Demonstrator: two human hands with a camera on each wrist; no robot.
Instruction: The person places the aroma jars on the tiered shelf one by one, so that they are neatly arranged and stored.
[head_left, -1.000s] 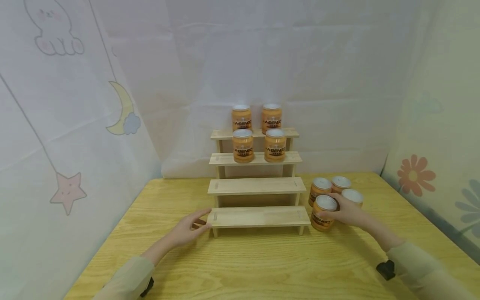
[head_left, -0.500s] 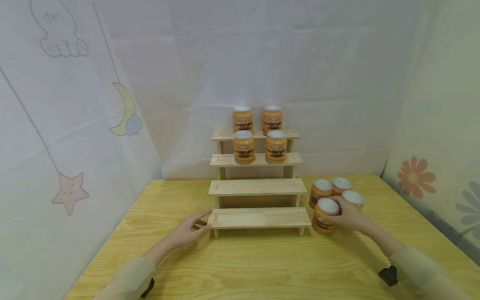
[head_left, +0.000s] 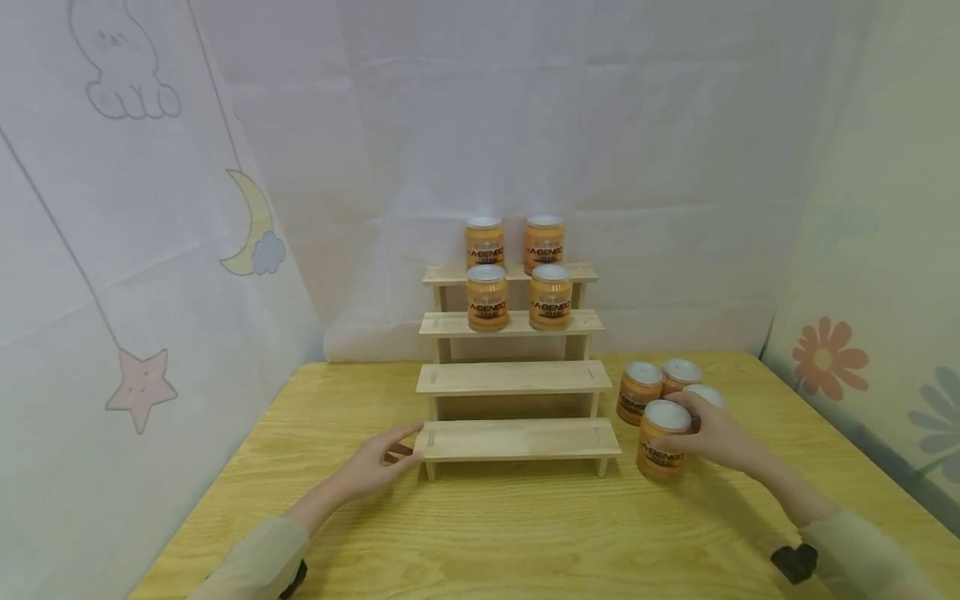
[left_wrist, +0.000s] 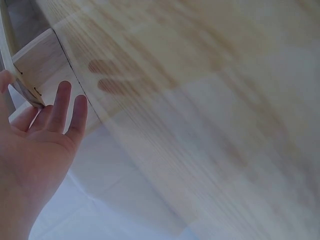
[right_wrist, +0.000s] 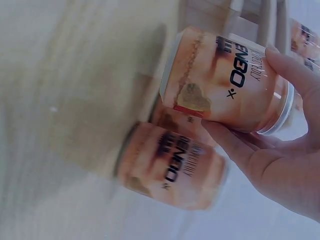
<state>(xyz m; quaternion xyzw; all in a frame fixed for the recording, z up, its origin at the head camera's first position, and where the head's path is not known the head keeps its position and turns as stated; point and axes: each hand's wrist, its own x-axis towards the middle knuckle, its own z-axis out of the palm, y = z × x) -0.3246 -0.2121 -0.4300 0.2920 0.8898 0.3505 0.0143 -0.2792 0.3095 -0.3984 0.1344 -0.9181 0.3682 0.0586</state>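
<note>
Right grip (head_left: 708,433) curled, forearm (head_left: 795,490) extended.

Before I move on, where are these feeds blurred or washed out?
Head view: mostly clear, with a bright glow partway up the backdrop; left wrist view: pale, hazy sheen across the tabletop, plus what look like finger reflections; right wrist view: held can fairly sharp, lower can softer, tabletop smeared.

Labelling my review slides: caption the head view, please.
Right hand holds an orange can near three more cans; left hand touches the stepped wooden rack.
</note>
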